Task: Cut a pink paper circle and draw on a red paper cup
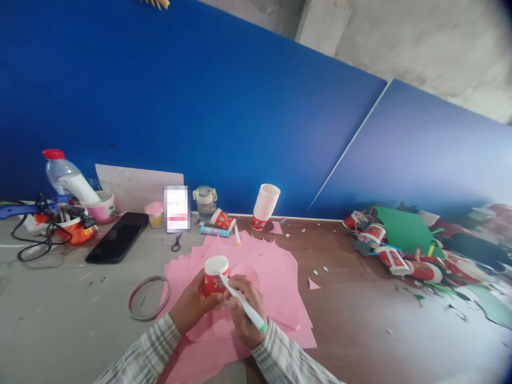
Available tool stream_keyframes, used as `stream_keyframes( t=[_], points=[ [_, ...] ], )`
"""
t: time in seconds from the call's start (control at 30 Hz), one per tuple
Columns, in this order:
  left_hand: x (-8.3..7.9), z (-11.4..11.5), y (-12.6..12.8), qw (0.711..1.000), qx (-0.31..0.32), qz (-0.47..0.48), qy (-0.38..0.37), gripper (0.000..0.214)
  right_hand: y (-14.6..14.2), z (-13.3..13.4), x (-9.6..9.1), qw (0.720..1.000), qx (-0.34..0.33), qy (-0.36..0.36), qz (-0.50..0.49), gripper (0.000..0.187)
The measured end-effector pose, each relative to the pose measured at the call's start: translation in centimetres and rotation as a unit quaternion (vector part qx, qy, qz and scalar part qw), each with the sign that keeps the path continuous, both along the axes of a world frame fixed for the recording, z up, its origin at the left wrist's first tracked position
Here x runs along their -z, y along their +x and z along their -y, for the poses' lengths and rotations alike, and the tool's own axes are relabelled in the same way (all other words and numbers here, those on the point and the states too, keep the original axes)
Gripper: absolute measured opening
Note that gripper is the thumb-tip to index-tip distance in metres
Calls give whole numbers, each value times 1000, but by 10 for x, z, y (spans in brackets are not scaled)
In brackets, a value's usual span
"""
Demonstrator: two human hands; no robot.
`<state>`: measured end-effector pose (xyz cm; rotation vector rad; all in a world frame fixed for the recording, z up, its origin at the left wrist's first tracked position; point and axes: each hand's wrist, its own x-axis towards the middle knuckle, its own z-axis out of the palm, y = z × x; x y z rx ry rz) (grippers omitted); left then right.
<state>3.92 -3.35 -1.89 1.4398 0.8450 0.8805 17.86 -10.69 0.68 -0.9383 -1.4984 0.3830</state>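
My left hand (pixel 191 305) is wrapped round a red patterned paper cup (pixel 216 275) that stands upside down on pink paper sheets (pixel 276 277). My right hand (pixel 246 309) pinches a white marker with a green end (pixel 244 304), its tip touching the cup's side near the base rim. Both hands rest over the pink sheets near the table's front edge.
A black phone (pixel 118 237), small scissors (pixel 176 243), a wire ring (pixel 149 297), a stack of paper cups (pixel 264 206), a lying cup (pixel 222 219), a glue stick (pixel 214 231), a jar (pixel 205 200), a bottle (pixel 67 177) and a glue gun (pixel 24 209) lie about. Finished cups and green paper (pixel 404 226) pile at right.
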Motion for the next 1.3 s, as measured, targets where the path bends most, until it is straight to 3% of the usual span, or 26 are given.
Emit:
stream_keyframes(
  t=[0.2,0.63,0.9,1.3],
  points=[
    [3,0,-1,1000,-2,-14,9,55,0,-1,-2,1000,-3,24,12,25],
    [-9,4,3,1000,-17,-16,13,53,-2,-2,0,998,2,36,43,26],
    [-3,3,3,999,-33,-28,18,55,-2,-1,-3,997,23,36,62,24],
    [-7,6,4,1000,-16,1,-7,59,-2,-2,-1,999,15,31,20,24]
  ],
)
